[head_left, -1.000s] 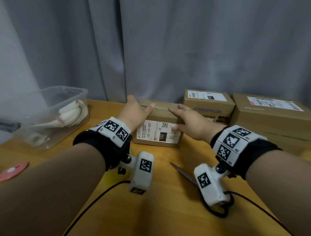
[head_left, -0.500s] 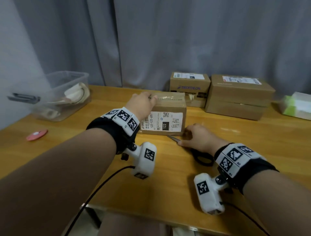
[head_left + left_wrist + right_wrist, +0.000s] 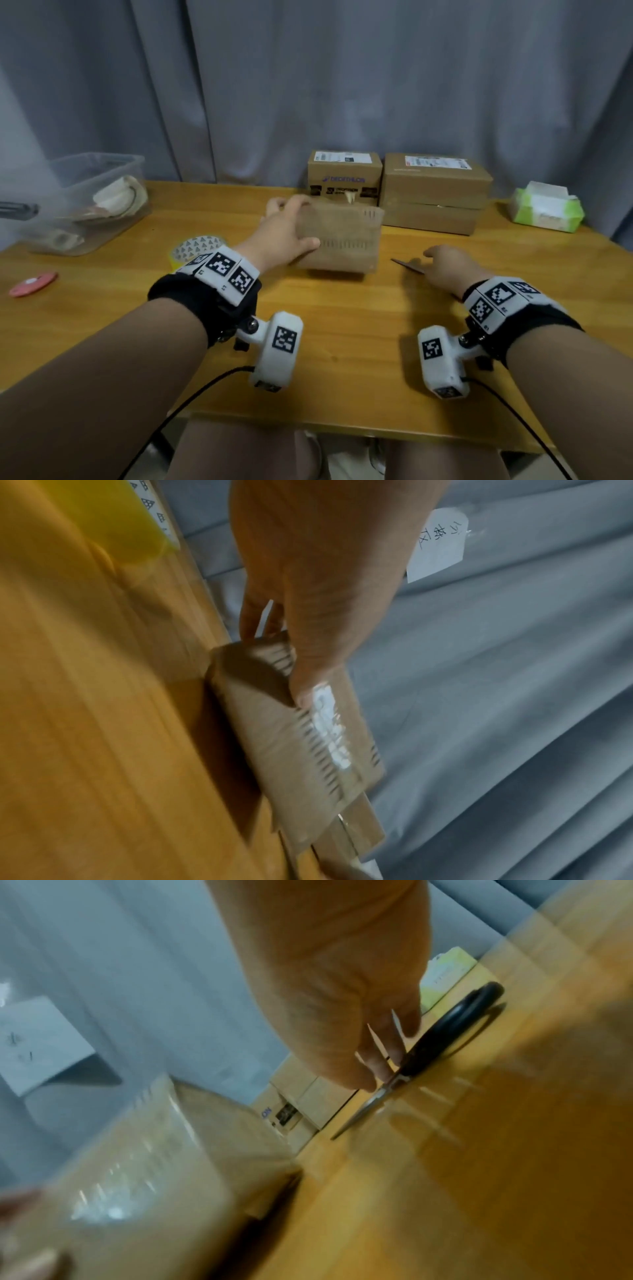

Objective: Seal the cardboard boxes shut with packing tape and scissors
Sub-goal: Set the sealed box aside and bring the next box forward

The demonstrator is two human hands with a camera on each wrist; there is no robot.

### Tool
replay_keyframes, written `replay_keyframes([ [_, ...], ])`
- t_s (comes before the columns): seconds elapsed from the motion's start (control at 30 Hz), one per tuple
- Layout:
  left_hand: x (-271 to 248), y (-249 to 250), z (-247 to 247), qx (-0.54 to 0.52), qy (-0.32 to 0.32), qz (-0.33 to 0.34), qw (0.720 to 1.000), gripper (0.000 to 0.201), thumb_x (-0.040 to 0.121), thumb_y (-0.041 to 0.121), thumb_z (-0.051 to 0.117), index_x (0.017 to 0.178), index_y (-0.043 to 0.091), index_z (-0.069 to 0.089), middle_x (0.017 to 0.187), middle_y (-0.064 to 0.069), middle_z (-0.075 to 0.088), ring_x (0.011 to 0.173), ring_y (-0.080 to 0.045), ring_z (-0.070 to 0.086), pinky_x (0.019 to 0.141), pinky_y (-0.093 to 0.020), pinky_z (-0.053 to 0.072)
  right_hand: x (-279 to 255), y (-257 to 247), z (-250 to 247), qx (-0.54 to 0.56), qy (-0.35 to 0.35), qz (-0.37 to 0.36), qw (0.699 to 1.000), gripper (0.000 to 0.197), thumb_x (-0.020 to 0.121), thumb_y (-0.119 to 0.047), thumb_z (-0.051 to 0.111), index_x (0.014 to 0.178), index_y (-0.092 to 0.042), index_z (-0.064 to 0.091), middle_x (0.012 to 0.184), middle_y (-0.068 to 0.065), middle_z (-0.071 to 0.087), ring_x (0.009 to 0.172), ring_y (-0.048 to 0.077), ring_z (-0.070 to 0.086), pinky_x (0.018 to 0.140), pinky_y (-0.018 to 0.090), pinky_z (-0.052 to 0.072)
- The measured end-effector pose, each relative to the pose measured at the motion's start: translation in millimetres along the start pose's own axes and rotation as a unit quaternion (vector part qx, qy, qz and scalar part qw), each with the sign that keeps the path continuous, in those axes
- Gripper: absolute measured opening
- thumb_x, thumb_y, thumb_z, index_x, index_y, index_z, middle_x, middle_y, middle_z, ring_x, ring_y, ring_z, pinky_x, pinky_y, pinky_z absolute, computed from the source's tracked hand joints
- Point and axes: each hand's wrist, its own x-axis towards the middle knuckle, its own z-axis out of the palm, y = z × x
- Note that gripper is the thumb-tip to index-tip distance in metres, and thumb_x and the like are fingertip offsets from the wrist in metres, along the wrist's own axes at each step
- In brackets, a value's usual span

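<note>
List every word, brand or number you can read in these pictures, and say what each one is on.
"DECATHLON": printed in blue on the front of the left rear box.
White labels on the two rear boxes, left and right: too small to read.
Handwritten paper note on the curtain: characters too blurred to read.

A makeshift parcel-packing corner in a room, not a proper workshop. A wooden table (image 3: 342,325) stands against a grey curtain (image 3: 342,85). Beyond the left hand (image 3: 284,233) sit labelled shipping boxes (image 3: 435,192); to its left are a tape roll (image 3: 195,248) and a clear plastic bin (image 3: 85,202). A tissue pack (image 3: 548,209) lies beyond the right hand (image 3: 448,267).
</note>
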Motion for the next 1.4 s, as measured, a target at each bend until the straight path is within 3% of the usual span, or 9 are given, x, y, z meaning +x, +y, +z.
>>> replay_keyframes([
  [0.17,-8,-4,6,0.015,0.036,0.045,0.998,0.028,0.091,0.042,0.053,0.105,0.018,0.049,0.112,-0.003,0.052,0.099,-0.017,0.051,0.079,-0.028,0.041,-28,-29,-8,0.264,0.054,-0.128,0.955,0.043,0.102,-0.029,0.041,0.142,-0.011,0.041,0.14,0.008,0.049,0.128,0.025,0.046,0.102,0.036,0.04],
  [0.3,-5,-4,6,-0.026,0.03,0.04,0.998,0.022,0.092,0.034,0.056,0.105,0.017,0.051,0.116,-0.005,0.052,0.106,-0.019,0.051,0.089,-0.03,0.042,-41,-52,-19,0.261,0.07,-0.226,0.936,0.038,0.103,-0.027,0.038,0.137,-0.014,0.049,0.142,0.004,0.046,0.134,0.02,0.039,0.109,0.032,0.032],
  [0.53,-7,-11,5,-0.01,0.025,0.054,0.998,0.033,0.101,0.021,0.038,0.13,0.016,0.054,0.133,-0.003,0.053,0.122,-0.017,0.047,0.1,-0.025,0.034,-33,-52,-35,0.119,0.078,-0.241,0.96,0.024,0.098,-0.023,0.051,0.116,-0.016,0.065,0.118,0.002,0.057,0.111,0.02,0.053,0.089,0.027,0.039],
  [0.67,-3,-4,3,-0.035,0.007,0.023,0.999,0.033,0.101,0.014,0.035,0.128,0.016,0.055,0.131,-0.002,0.055,0.117,-0.02,0.051,0.092,-0.023,0.038,-33,-64,-49,0.031,0.017,-0.22,0.975,0.018,0.098,-0.025,0.05,0.112,-0.019,0.059,0.112,0.002,0.042,0.102,0.019,0.05,0.097,0.032,0.039],
  [0.83,-2,0,3,-0.013,-0.009,0.015,1.0,0.037,0.1,0.01,0.031,0.127,0.02,0.054,0.124,-0.007,0.06,0.106,-0.026,0.058,0.095,-0.04,0.046,-35,-81,-59,-0.05,-0.038,-0.209,0.976,0.021,0.099,-0.03,0.047,0.102,-0.014,0.061,0.112,0.008,0.051,0.094,0.021,0.051,0.084,0.032,0.042],
  [0.97,1,8,3,0.08,0.019,0.03,0.996,0.043,0.096,0.002,0.036,0.125,0.025,0.056,0.128,-0.002,0.055,0.112,-0.022,0.048,0.099,-0.035,0.039,-36,-82,-52,-0.024,-0.052,-0.199,0.978,0.022,0.1,-0.03,0.046,0.091,-0.013,0.058,0.102,0.008,0.059,0.088,0.022,0.055,0.074,0.031,0.041],
  [1.07,-4,26,7,0.13,0.037,0.094,0.986,0.025,0.097,0.029,0.044,0.117,0.03,0.06,0.119,0.004,0.05,0.107,-0.015,0.037,0.098,-0.036,0.032,-38,-81,-50,-0.019,-0.05,-0.198,0.979,0.03,0.101,-0.03,0.042,0.076,-0.017,0.051,0.09,0.005,0.052,0.083,0.021,0.05,0.071,0.031,0.037],
  [1.23,-7,35,15,0.15,-0.056,0.129,0.979,0.051,0.082,0.066,0.049,0.125,0.04,0.055,0.122,-0.001,0.051,0.121,-0.022,0.043,0.104,-0.042,0.034,-44,-81,-48,0.028,-0.054,-0.191,0.98,0.033,0.102,-0.027,0.042,0.069,-0.021,0.044,0.076,-0.002,0.046,0.083,0.021,0.048,0.058,0.026,0.033],
  [1.4,-6,32,8,-0.01,-0.139,0.196,0.971,0.036,0.085,0.042,0.063,0.117,0.026,0.064,0.112,0.006,0.06,0.109,-0.012,0.052,0.099,-0.037,0.042,-52,-72,-47,0.203,-0.069,-0.211,0.954,0.02,0.1,-0.026,0.049,0.091,-0.013,0.062,0.092,0.007,0.063,0.087,0.019,0.056,0.08,0.035,0.047],
])
